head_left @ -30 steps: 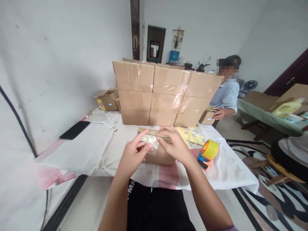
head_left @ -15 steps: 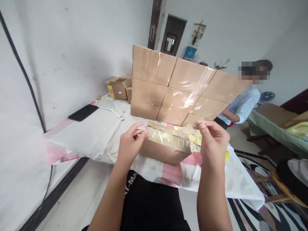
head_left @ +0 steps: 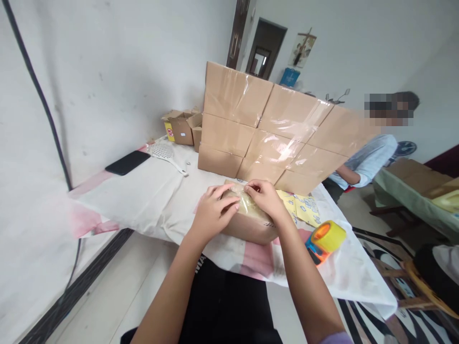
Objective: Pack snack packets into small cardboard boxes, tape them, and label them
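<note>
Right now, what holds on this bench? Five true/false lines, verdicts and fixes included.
1. The left hand and right hand both rest on the box. True.
2. Yellow patterned sheets lie between the carton stack and the tape dispenser. True.
3. The right hand grips the tape dispenser. False: it is on the box.
4. The carton stack's front shows two rows. False: three.
5. A white perforated paddle lies beside the black phone. True.
</note>
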{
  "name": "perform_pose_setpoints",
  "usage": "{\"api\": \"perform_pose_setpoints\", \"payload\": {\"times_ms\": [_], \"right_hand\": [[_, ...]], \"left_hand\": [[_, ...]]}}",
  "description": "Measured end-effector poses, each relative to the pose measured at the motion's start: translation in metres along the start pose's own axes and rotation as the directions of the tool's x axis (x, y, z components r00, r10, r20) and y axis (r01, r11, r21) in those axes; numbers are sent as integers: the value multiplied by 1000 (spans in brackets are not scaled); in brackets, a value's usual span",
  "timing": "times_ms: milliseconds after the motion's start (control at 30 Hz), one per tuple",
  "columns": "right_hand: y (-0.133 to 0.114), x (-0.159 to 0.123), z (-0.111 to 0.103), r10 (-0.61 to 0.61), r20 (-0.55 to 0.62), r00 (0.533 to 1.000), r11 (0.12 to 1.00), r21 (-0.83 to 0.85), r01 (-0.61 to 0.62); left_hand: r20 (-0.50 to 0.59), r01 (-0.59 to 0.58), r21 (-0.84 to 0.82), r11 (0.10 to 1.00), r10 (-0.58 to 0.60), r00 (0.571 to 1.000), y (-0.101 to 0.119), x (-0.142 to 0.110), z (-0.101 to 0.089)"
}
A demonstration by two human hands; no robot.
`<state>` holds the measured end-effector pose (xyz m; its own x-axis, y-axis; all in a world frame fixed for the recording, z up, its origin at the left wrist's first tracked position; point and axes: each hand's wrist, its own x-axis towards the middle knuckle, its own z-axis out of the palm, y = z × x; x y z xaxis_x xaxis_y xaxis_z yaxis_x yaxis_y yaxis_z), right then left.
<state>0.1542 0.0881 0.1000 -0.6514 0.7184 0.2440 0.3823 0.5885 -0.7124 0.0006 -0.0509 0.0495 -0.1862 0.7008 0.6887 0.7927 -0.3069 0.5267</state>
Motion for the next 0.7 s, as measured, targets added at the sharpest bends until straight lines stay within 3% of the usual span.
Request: {"api": "perform_pose_setpoints", "payload": {"times_ms": [167,467,600,700], "right_hand": [[4,-3,3,3,4,1000,1000,-17,-3],[0,-3,10,-1,-37,999,991,-132,-4],[-2,-3,10,38,-76,996,979,-195,-52],[-6,-2,9,120,-162,979,943,-291,-164]], "left_hand": [[-33,-37,71,997,40,999,3,-1,7],[26,-63,73,995,61,998,9,-3,4],[36,-79,125,989,75,997,11,-3,3],[39,-86,147,985,81,996,11,-4,3]]}}
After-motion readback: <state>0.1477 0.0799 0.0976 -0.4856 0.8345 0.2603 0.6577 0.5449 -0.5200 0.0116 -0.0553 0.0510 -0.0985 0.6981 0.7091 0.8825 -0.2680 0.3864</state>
